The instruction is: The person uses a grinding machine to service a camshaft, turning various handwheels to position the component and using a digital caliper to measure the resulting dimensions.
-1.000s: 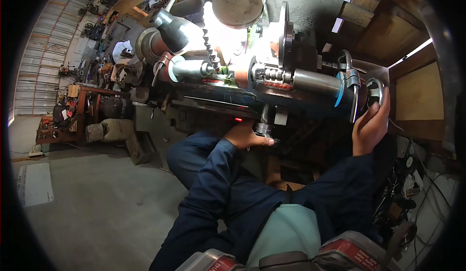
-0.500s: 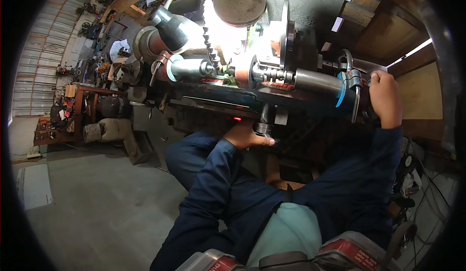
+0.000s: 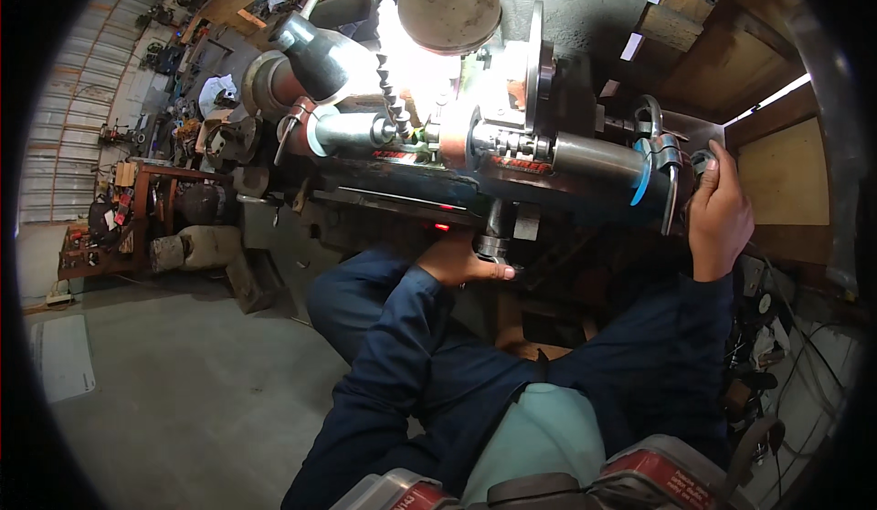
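A bench machine (image 3: 585, 181) with a horizontal bar of steel cylinders lies across the space in front of me. At its right end, my right hand (image 3: 722, 213) is closed around a round metal knob (image 3: 702, 157), thumb and fingers at its edge. Beside that hand are a blue ring (image 3: 644, 172) and a clamp lever (image 3: 672, 198). Under the front edge, my left hand (image 3: 452, 261) is curled with its thumb across the lower end of a vertical steel shaft (image 3: 497, 227). Its other fingers are hidden, along with whatever they grip.
A lit black lamp (image 3: 315, 58) shines on the middle of the machine, near a spiral-fluted rod (image 3: 384, 76). Behind stands a grey disc (image 3: 534, 67). Cluttered shelving (image 3: 146, 190) is at left, cables (image 3: 808, 346) at right. My knees are below the machine.
My right hand has shifted slightly down and turned on the knob, with its fingers now pointing up and more of the knob showing. My left hand stays about where it was.
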`<state>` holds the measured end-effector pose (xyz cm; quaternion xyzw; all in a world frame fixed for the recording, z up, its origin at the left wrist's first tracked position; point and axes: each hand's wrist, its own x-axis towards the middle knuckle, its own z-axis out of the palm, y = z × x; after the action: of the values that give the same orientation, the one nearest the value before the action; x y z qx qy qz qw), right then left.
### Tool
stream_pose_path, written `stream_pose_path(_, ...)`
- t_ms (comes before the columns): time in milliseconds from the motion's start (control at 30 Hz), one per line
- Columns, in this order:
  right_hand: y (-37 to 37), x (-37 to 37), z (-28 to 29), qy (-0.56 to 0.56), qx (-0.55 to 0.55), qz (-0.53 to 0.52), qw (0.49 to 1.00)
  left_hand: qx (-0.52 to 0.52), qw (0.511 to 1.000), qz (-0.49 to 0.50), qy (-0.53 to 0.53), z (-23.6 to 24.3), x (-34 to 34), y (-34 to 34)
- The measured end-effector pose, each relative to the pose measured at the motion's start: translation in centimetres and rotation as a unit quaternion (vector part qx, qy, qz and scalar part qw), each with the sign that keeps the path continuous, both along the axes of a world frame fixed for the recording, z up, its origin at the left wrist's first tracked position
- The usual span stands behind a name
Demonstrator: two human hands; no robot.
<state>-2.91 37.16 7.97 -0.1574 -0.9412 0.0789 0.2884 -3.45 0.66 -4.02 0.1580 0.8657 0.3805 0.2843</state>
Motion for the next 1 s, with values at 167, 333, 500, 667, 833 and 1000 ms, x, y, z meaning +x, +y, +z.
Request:
stream_pose_path(167,0.4,-0.6,0.4,-0.040,0.001,-0.006,0.999,-0.031,0.996,-0.018,-0.077,1.0,-0.5,0.2)
stream_pose_path(333,-0.3,-0.4,0.3,-0.025,-0.007,-0.015,1.000,-0.003,0.999,-0.014,-0.048,0.3,-0.1,-0.1)
stream_pose_path(500,-0.6,0.1,-0.7,0.071,-0.016,0.021,0.997,0.030,0.996,-0.038,-0.071,1.2,-1.0,0.1)
stream_pose_path(667,-0.7,0.3,-1.4,0.087,-0.008,0.017,0.996,-0.011,0.997,-0.077,0.029,-0.3,-0.8,-0.5)
stream_pose_path(833,-0.6,0.2,-2.2,0.141,0.013,0.036,0.989,0.042,0.994,-0.083,0.052,0.0,-1.4,-0.1)
stream_pose_path(1000,-1.4,1.1,-4.3,0.180,-0.009,0.020,0.983,0.060,0.994,-0.088,-0.003,-0.2,-1.4,-0.4)
